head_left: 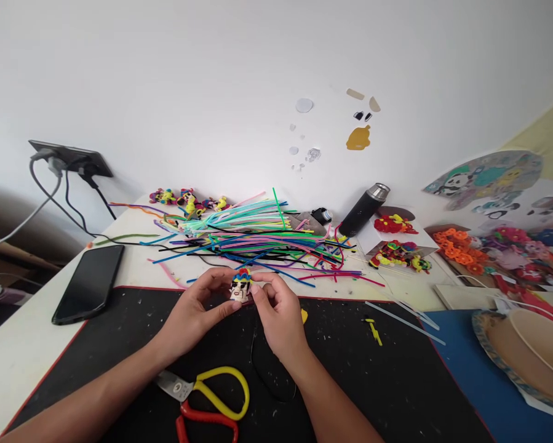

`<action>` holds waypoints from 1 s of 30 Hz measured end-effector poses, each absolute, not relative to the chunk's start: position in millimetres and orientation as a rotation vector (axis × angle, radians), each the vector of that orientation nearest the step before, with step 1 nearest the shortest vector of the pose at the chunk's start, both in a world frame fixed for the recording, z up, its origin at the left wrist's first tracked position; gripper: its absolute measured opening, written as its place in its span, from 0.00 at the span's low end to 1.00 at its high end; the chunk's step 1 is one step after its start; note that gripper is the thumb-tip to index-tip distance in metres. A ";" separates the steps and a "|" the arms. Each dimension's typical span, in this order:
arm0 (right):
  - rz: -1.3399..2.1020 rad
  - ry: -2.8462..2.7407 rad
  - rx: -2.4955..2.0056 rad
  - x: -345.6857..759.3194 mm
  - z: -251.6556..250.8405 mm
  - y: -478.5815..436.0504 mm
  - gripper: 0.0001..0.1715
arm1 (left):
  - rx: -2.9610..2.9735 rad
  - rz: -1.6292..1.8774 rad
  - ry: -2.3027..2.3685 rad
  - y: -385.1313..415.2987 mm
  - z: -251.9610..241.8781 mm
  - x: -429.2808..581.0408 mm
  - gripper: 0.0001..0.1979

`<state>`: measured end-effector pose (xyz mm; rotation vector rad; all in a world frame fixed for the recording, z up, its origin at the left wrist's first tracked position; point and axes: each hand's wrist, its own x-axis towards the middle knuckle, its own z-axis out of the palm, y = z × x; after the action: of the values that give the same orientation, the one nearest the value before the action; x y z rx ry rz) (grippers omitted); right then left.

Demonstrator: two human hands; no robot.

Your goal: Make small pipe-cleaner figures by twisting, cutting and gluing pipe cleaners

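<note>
Between both hands, above the black mat [341, 363], is a small doll head [240, 289] with a white face, dark eye markings and a blue, yellow and red headdress. My left hand [202, 301] grips it from the left, thumb along its lower edge. On the other side my right hand [276, 307] pinches it between thumb and fingers. Below the hands lie scissors [211, 397] with one yellow and one red handle, their blades partly under my left forearm. A thin black strand [267, 384] curves over the mat near my right wrist.
Behind the hands spreads a heap of coloured pipe cleaners [258, 237]. A phone [91, 283] lies at left, and a black thermos [363, 209] leans by the wall. Small yellow-green pieces [374, 332] are on the mat; a basket [493, 335] stands far right.
</note>
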<state>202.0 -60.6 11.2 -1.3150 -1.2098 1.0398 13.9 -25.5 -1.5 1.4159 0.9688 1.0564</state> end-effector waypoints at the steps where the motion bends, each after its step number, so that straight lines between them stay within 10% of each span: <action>1: 1.052 -1.196 -1.307 202.4 10.8 -60.5 0.18 | 1.418 1.057 0.973 -25.4 -1.9 13.7 0.23; 30: 1.306 -1.023 -1.166 204.6 6.4 -53.7 0.29 | 1.799 1.089 1.052 -27.8 1.3 17.2 0.19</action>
<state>204.6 -53.7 6.4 -1.1657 -1.0234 1.3058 17.2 -27.8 1.3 1.7988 1.0516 1.0892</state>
